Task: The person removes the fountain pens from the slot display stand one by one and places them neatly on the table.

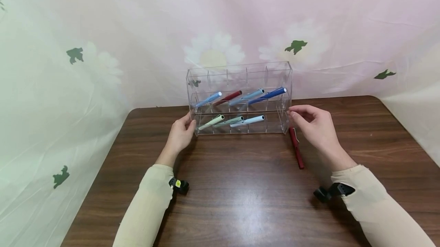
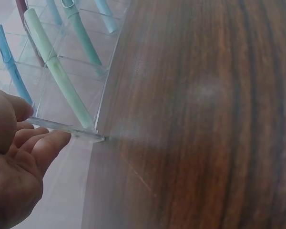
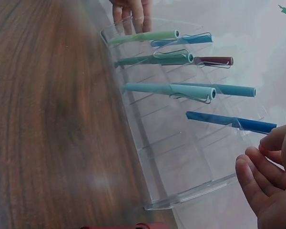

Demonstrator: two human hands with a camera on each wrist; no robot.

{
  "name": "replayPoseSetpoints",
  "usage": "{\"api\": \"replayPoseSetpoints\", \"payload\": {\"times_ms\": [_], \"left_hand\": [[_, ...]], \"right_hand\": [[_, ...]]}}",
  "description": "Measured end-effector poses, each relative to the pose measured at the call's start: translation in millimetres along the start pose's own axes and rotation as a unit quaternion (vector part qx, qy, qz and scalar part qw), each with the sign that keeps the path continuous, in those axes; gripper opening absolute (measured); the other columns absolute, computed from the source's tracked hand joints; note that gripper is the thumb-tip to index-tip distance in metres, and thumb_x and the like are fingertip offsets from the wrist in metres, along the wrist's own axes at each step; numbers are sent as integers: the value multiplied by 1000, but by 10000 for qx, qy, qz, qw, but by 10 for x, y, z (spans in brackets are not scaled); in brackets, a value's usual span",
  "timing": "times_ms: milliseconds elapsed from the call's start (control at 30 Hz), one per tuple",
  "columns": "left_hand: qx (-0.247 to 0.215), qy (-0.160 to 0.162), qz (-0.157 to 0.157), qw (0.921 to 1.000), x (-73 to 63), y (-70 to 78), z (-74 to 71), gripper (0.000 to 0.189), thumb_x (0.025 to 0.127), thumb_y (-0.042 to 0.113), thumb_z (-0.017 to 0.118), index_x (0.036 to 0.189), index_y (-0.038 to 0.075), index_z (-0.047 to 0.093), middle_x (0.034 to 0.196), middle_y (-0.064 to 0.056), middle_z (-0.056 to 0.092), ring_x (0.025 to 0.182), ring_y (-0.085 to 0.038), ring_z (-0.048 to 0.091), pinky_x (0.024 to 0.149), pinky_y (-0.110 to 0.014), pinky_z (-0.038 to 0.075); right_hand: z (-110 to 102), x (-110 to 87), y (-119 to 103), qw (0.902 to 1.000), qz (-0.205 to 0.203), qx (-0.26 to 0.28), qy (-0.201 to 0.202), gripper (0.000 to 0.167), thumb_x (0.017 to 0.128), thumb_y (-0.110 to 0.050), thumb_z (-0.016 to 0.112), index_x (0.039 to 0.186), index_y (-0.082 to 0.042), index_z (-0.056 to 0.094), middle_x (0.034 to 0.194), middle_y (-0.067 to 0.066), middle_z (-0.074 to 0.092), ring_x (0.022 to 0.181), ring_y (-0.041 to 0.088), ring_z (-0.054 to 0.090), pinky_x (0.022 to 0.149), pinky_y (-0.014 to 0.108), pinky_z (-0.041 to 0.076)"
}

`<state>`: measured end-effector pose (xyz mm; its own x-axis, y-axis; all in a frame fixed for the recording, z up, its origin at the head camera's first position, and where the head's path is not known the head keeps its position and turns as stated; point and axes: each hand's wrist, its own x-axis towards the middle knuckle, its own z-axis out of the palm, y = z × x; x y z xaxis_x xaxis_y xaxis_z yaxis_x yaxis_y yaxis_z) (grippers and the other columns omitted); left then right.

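A clear acrylic pen rack [image 1: 237,134] with two tiers of slots stands near the back of the table. My left hand [image 1: 181,132] grips its left side panel, thumb on the inner face and fingers outside, as the left wrist view shows. At the opposite end, my right hand [image 1: 314,124] pinches the right side edge with thumb and fingertips. In the upper tier lean a light blue pen [image 1: 208,99], a dark red pen [image 1: 228,98], a blue pen [image 1: 247,97] and a dark blue pen [image 1: 267,96]. Below are a pale green pen [image 2: 57,71], a teal pen [image 2: 83,40] and a pale blue pen [image 3: 167,89].
A red pen [image 1: 296,148] lies on the brown wooden table [image 1: 240,186], just right of the rack and under my right hand. Behind the table hangs a pale cloth [image 1: 154,40] printed with flowers and leaves, close to the rack's back.
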<state>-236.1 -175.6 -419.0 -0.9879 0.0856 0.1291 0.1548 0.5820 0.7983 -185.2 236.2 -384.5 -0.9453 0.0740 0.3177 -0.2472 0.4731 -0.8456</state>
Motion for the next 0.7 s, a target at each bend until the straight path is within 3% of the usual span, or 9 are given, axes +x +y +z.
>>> {"api": "replayPoseSetpoints", "payload": {"times_ms": [133,367,700], "left_hand": [[-7,-19,-35,10000,-9,-4,-3,52,112,15,56,161,3,48,137,-26,72,112,-33,74,86,-39,60],[-32,8,-59,10000,3,-8,-1,52,111,14,56,161,3,48,138,-25,72,118,-33,73,96,-46,61],[-69,-12,-45,10000,3,-2,-4,52,111,14,57,161,2,48,140,-25,70,125,-35,72,105,-52,60]], "right_hand": [[0,36,-30,9999,40,128,-109,25,105,-12,71,126,0,77,105,-14,79,90,-8,74,77,8,59],[16,88,-122,9999,72,112,-46,31,107,-13,69,135,-2,74,128,20,78,99,-7,74,83,6,57],[66,212,-239,9990,-240,316,221,40,104,-8,70,143,1,68,136,26,72,106,-17,67,91,3,53]]}}
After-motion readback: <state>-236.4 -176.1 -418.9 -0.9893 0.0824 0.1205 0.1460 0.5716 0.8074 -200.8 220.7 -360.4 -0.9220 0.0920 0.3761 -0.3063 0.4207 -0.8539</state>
